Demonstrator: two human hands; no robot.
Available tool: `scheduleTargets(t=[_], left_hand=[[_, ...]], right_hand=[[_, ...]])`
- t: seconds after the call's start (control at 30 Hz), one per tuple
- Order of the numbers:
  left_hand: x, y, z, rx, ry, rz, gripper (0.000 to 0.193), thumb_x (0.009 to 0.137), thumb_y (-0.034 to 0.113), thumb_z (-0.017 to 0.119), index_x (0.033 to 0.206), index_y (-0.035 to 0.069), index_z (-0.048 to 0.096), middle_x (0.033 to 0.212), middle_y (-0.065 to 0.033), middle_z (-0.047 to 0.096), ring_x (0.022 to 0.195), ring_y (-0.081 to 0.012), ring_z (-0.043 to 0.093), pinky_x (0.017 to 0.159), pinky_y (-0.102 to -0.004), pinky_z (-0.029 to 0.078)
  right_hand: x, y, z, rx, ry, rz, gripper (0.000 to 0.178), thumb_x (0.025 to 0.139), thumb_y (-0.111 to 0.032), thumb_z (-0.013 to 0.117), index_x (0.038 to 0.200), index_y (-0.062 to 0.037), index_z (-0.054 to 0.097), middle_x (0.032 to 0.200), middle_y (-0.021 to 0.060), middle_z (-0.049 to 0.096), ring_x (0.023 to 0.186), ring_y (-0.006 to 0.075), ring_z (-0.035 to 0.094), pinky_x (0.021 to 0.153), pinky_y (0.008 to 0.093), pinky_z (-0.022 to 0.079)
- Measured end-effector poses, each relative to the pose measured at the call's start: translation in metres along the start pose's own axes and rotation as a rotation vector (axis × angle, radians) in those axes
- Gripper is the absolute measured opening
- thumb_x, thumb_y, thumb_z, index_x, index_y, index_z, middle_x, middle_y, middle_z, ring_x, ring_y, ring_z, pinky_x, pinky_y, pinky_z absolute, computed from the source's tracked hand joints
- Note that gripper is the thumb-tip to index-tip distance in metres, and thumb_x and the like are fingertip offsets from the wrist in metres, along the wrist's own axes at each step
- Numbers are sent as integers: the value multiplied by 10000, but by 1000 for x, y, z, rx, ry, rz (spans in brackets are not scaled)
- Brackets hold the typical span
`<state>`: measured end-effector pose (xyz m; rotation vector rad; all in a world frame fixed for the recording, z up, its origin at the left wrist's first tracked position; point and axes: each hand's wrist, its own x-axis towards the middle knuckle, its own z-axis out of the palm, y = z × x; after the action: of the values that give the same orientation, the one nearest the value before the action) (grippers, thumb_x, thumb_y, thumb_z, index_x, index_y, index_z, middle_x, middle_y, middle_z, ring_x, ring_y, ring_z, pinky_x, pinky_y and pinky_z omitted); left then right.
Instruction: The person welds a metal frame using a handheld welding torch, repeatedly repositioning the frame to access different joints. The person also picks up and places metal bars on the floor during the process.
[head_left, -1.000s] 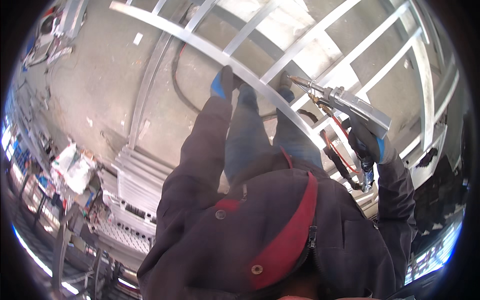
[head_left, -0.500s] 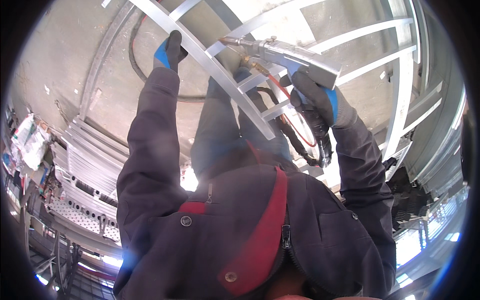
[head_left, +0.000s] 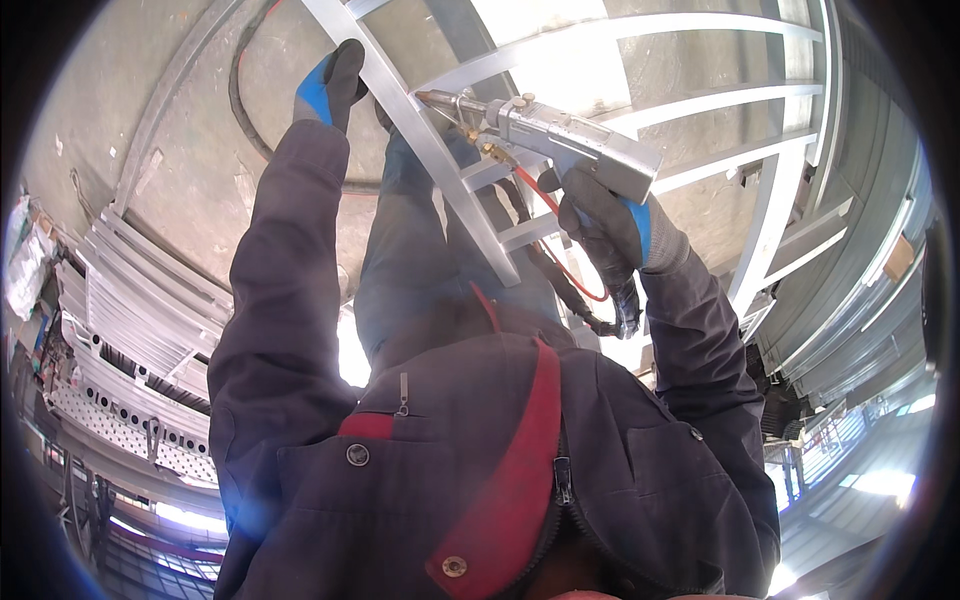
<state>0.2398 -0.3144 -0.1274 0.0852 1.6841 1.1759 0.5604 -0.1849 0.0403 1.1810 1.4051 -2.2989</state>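
Note:
My right hand [head_left: 605, 215], in a grey and blue glove, grips a silver welding gun [head_left: 575, 140] by its handle. A red hose and a black cable trail from the gun. Its copper-coloured tip points left, at the joint where a crosspiece meets the long side bar of a pale metal frame [head_left: 440, 150]. Whether the tip touches the metal I cannot tell. My left hand [head_left: 333, 85], gloved alike, is closed on that side bar from its left edge, with the fingers partly hidden. The bar's near end reaches over my legs.
Long curved metal rails [head_left: 700, 105] extend to the right and join an upright rail. A dark cable [head_left: 238, 95] curves over the concrete floor at upper left. Stacked metal profiles [head_left: 140, 285] lie at left, with more long metal pieces [head_left: 850, 290] at right.
The view has shifted, so most of the scene sits further left. The gun's tip is now closer to the side bar's joint. Both hands keep their holds.

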Motion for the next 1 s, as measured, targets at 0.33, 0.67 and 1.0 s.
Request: scheduleTargets(t=[0.33,0.67,1.0], left_hand=[[1,1,0,39,-15,-12,728,954,489,671,1390,-77,535,1301,-160,634,1164,-245,646,1061,-366,497],[3,0,-1,29,-15,-22,752,933,503,696,1390,-74,538,1297,-163,638,1165,-249,647,1055,-367,504],[-1,2,0,12,-14,-6,774,929,495,702,1401,-90,518,1305,-179,631,1170,-262,647,1054,-376,507]], right_hand=[[2,7,2,216,25,52,306,993,-88,619,1278,21,613,1035,52,654,768,64,593,609,194,481],[5,-4,1,-4,-28,-1,261,975,-54,611,1224,17,643,999,45,663,801,104,610,638,234,501],[4,-9,12,-143,59,-83,189,1022,-135,531,1003,22,635,742,62,612,669,140,607,609,303,514]])
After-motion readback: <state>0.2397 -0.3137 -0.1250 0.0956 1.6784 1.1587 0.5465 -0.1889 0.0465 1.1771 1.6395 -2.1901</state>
